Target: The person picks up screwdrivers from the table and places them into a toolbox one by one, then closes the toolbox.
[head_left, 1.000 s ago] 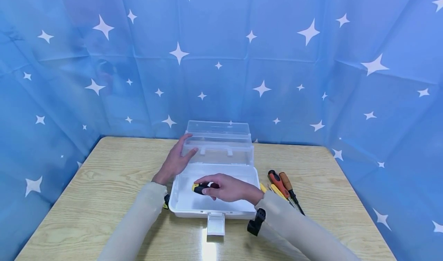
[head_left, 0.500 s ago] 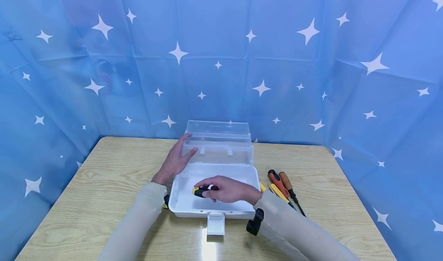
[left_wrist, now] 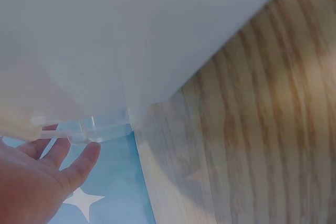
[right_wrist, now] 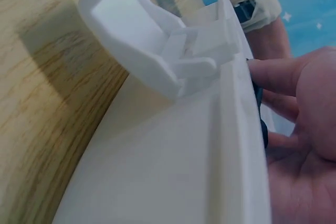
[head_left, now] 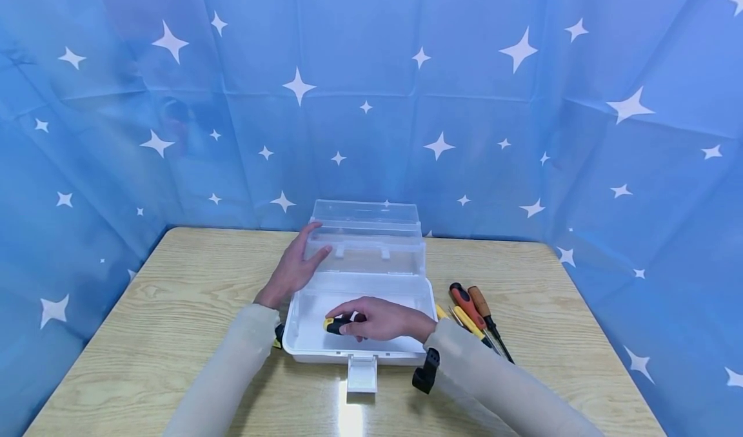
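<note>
A white toolbox [head_left: 296,347] stands on the table with its clear lid [head_left: 371,231] raised at the back. My left hand [head_left: 290,272] holds the lid's left edge, thumb in front and fingers reaching behind; the left wrist view shows these fingers at the clear plastic. Inside the box, my right hand [head_left: 380,318] grips a small black-and-yellow tool [head_left: 335,325] from above. Its yellow end points left, and the fingers cover the rest. In the right wrist view the box's front wall [right_wrist: 157,156] hides most of the tool.
Right of the box lie several hand tools, including an orange-and-black screwdriver [head_left: 467,307] and one with a brown handle [head_left: 479,304]. A black-and-yellow object [head_left: 278,337] pokes out at the box's left side. The front latch [head_left: 362,376] hangs down. A starry blue curtain [head_left: 371,102] closes off the back.
My right hand has sunk slightly nearer the box floor with the black-and-yellow tool. The left hand stays in place at the lid.
</note>
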Tool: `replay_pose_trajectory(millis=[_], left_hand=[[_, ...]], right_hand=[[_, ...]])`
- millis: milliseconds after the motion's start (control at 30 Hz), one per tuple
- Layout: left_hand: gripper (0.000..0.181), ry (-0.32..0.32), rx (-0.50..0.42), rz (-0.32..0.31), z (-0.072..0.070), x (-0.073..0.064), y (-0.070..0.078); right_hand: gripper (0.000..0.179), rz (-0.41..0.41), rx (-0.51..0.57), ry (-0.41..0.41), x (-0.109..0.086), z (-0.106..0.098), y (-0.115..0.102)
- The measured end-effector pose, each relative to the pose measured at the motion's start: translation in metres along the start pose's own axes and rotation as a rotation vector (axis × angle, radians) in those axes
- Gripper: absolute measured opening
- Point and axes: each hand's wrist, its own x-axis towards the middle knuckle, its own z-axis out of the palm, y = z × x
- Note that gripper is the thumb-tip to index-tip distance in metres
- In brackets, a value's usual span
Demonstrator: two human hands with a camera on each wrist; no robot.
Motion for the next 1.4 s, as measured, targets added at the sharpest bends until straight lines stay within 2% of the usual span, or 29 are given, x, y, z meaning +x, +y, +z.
replay_pose_trajectory(millis=[333, 533, 900, 1400], left_hand=[[0.067, 0.001, 0.002, 0.012, 0.000, 0.000, 0.000], [0.066, 0.003, -0.003, 0.014, 0.000, 0.000, -0.001], [0.066, -0.002, -0.015, 0.000, -0.001, 0.000, 0.001], [0.067, 0.001, -0.009, 0.012, 0.000, 0.001, -0.003]], right_hand=[[0.035, 0.038, 0.009, -0.009, 0.002, 0.005, 0.009], [0.033, 0.057, -0.028, -0.006, 0.003, 0.007, 0.013], [0.031, 0.056, -0.060, -0.020, 0.004, 0.011, 0.017], [0.032, 0.062, -0.088, 0.012, 0.002, 0.011, 0.017]])
